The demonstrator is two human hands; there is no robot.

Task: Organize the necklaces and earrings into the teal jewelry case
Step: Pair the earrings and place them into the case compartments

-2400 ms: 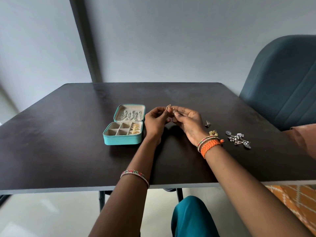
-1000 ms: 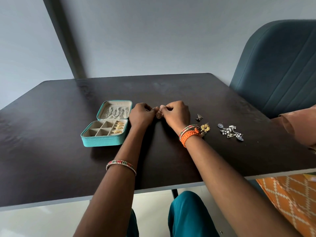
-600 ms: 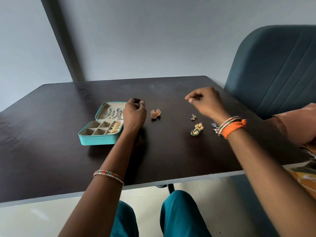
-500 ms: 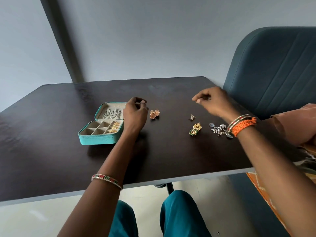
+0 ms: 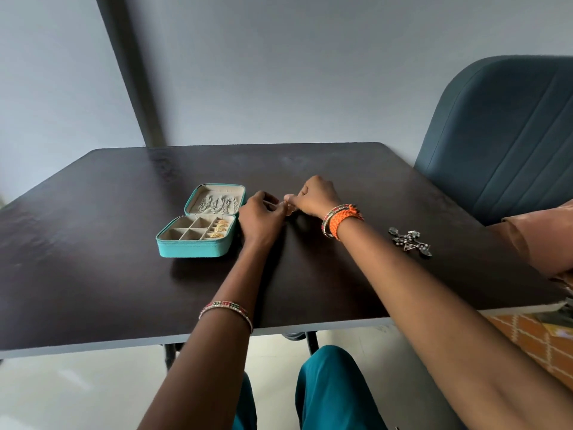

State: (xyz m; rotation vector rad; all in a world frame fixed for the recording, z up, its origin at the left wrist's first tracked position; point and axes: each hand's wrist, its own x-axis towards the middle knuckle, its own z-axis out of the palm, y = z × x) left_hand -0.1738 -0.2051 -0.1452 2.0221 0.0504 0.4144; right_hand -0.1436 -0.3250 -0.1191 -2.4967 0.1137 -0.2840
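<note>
Teal jewelry case sits open on the desk, just left of both hands. The left hand and right hand pinch a small earring between their fingers. Best to hold it gently and drop it into an empty box.

A dark tabletop with a pale front edge stands against a grey wall. A dark vertical post rises behind the tabletop's far left corner. A blue-grey padded chair stands at the tabletop's right side. Pale floor shows below its front edge.
</note>
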